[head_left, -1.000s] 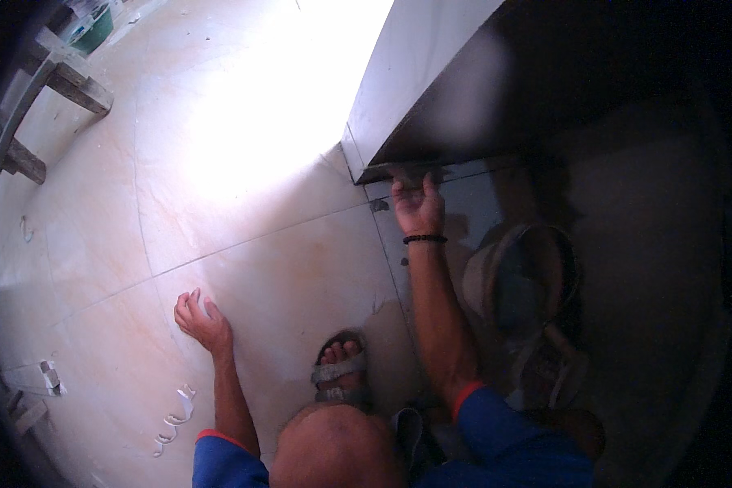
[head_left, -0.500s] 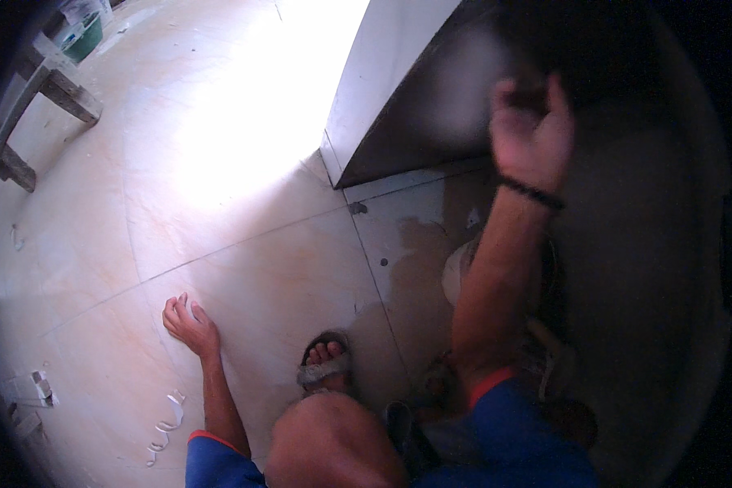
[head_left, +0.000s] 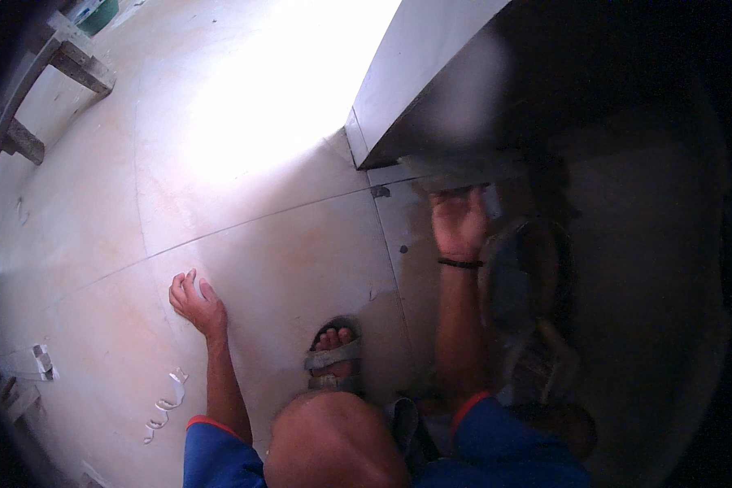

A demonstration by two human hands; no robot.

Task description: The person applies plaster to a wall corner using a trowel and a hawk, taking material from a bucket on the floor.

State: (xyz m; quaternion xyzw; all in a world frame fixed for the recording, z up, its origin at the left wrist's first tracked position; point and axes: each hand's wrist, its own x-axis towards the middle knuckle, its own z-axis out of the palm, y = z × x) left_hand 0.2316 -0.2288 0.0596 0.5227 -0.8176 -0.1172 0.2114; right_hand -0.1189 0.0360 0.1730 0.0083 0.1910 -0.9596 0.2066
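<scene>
My right hand point(head_left: 460, 229), with a dark band at its wrist, is low near the foot of the wall in the shaded corner. Its fingers are curled about something dark with a thin straight edge point(head_left: 464, 189), too dim to name. Over the floor tiles to the left, my left hand point(head_left: 198, 306) has loosely bent fingers, set apart, and nothing visible in them. A round, bucket-like container point(head_left: 563, 281) stands in shadow just right of my right forearm, its contents too dark to make out.
A white wall end point(head_left: 419, 77) juts in from the top, its shaded side at the right. Far left are a wooden bench point(head_left: 81, 67) and a green basin point(head_left: 99, 16). A curled pale strip point(head_left: 171, 404) lies left of my sandalled foot point(head_left: 333, 351).
My right hand has come down and left, from in front of the shaded wall to near its foot. The left hand has barely moved. The view has shifted slightly.
</scene>
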